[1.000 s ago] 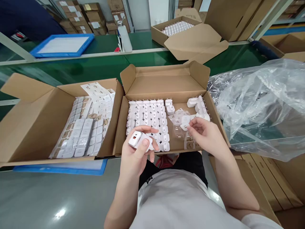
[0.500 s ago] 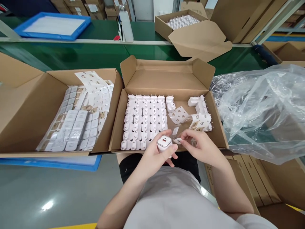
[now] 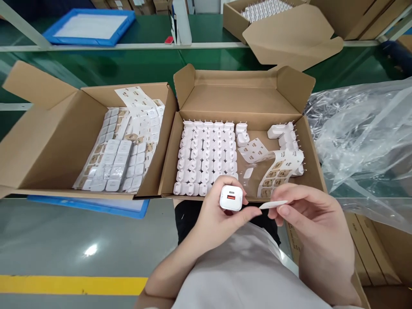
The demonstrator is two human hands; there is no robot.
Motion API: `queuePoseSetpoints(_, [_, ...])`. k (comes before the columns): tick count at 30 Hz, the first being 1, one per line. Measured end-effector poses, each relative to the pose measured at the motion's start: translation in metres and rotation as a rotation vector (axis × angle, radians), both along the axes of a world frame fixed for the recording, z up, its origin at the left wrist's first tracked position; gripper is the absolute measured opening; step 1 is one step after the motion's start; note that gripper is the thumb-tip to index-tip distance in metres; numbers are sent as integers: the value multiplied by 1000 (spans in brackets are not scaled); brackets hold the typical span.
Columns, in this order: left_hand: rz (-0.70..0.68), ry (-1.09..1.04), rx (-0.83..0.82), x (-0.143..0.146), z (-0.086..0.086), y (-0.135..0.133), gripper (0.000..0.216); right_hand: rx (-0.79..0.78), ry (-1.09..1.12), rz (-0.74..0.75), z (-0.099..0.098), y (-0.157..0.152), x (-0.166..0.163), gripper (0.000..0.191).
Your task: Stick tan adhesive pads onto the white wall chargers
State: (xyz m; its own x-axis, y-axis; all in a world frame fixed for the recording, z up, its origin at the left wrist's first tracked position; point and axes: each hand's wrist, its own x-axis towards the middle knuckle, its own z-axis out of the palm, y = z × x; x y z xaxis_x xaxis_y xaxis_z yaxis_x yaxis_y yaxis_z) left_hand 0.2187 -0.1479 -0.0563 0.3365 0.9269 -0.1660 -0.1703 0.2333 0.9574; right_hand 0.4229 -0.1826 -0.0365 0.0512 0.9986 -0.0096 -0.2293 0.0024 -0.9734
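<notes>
My left hand (image 3: 216,211) is wrapped round a white charger plug (image 3: 231,198), its port face with a red slot turned up. Between the thumb and fingers of my right hand (image 3: 304,214) is a thin white faceplate (image 3: 273,204), seen nearly edge-on; my left thumb tip is at its near end. Both hands are over the front edge of the open middle box (image 3: 244,103). In that box, rows of white chargers (image 3: 206,159) stand with pins up on the left. A sheet with cut-out pieces (image 3: 277,174) lies on the right.
The left carton (image 3: 58,146) holds sheets and stacks of white pieces (image 3: 116,165). Clear plastic wrap (image 3: 363,141) lies to the right. Behind, a shelf bears a blue tray (image 3: 90,26), a white bottle (image 3: 182,23) and a box of chargers (image 3: 233,19).
My right hand has drawn the small faceplate up and toward my body, tilting it. My left hand has turned the charger's port face toward me. The view has shifted.
</notes>
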Motion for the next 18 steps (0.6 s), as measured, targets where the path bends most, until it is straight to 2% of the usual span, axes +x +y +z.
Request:
queuePoseSetpoints(5, [-89,-168,64,-12,-7,-7,50,-126,70,-52,-1,-5,-15,10])
queuePoseSetpoints(14, [-9,-13,73,-9,0,-4,53,-146,42,-148,-1,-10,-17,10])
queuePoseSetpoints(18, [-27,-100,-51,-4,8,-1,63,-66,-39,-123,-2,-14,-11,6])
